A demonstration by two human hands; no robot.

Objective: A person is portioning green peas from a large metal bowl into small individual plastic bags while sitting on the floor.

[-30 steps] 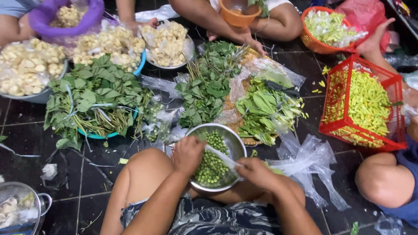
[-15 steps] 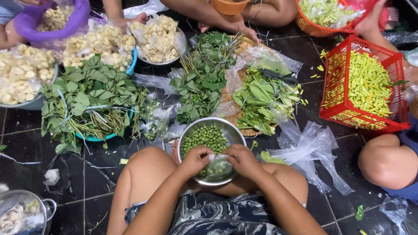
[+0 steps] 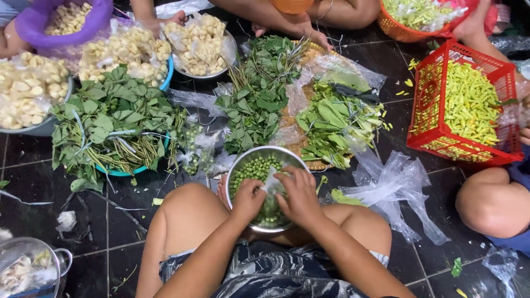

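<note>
Both hands have drawn together over the round steel bowl (image 3: pixel 243 160) since half a second ago, when they sat a little apart at its near rim; a second ago the right one was stretched out along a strip of clear plastic. Now the left hand (image 3: pixel 248 200) and the right hand (image 3: pixel 300 193) are curled, fingertips pinching a small clear plastic bag (image 3: pixel 271 182) between them, right above the bowl's six o'clock edge, which suggests the bag is being filled or closed. Small round green peas (image 3: pixel 255 168) fill the bowl, which rests between the person's knees on the dark tiled floor (image 3: pixel 83 221). At ten o'clock a teal basin (image 3: pixel 118 171) holds bundled leafy greens; beyond it, at eleven, shallow basins carry pale peeled cloves (image 3: pixel 127 49). At twelve o'clock loose leafy stems (image 3: pixel 259 94) lie on plastic. At two o'clock a red plastic crate (image 3: pixel 425 132) is heaped with yellow-green chillies (image 3: pixel 469 99). Crumpled clear bags (image 3: pixel 397 182) lie at three o'clock.
</note>
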